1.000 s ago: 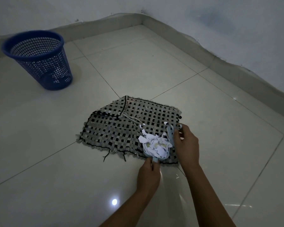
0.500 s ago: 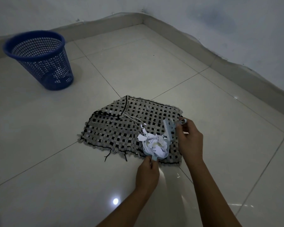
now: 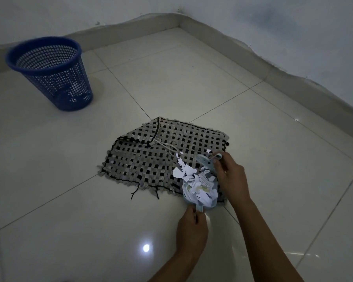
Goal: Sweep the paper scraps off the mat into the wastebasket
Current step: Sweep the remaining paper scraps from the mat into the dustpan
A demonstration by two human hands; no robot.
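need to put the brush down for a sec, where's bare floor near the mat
Bare tile lies left of the mat, running to the wastebasket, and beyond the mat toward the wall corner. The mat's near right corner is crowded: the dustpan heaped with paper scraps, left hand and right hand with the brush.

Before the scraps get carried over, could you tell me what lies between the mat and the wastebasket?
In the head view, only bare tiled floor separates the woven mat from the blue wastebasket; nothing stands there.
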